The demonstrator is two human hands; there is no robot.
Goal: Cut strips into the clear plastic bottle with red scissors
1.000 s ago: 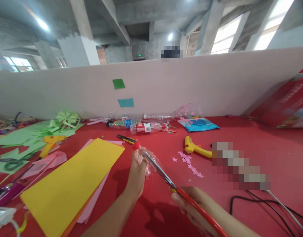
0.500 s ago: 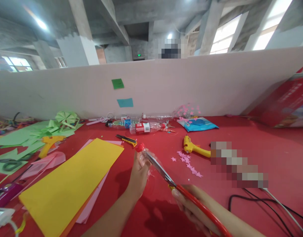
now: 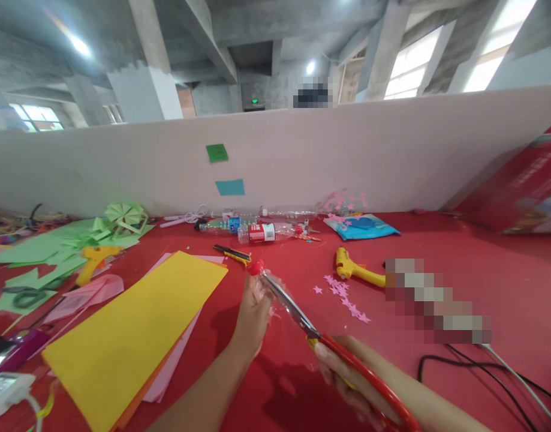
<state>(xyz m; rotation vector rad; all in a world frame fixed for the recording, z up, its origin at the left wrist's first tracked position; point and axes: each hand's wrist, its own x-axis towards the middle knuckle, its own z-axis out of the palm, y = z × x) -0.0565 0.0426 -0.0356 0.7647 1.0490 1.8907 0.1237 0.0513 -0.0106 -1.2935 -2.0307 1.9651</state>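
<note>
My left hand [image 3: 253,318] is closed around a piece of clear plastic bottle with a red cap [image 3: 257,267]. The cap points away from me, and the fingers partly cover the plastic. In my right hand [image 3: 347,366] are scissors [image 3: 297,312] with long metal blades and red-and-yellow handles. Their blades reach to the clear plastic just below the cap; whether the tips are parted I cannot tell. A yellow utility knife [image 3: 232,254] lies beyond my left hand. Small pink paper stars [image 3: 345,297] are scattered to the right of the scissors.
Plastic bottles [image 3: 261,233] lie along the white partition [image 3: 302,156]. Yellow paper [image 3: 135,342] and green paper cuttings [image 3: 95,234] are at left, with a yellow glue gun [image 3: 93,261]. Another glue gun [image 3: 360,273], a blue packet [image 3: 365,227] and black cables [image 3: 473,363] are at right.
The whole scene has shifted slightly right in view. A little more of the scissors' lower handle shows. Both hands keep their holds, and the blades remain by the cap.
</note>
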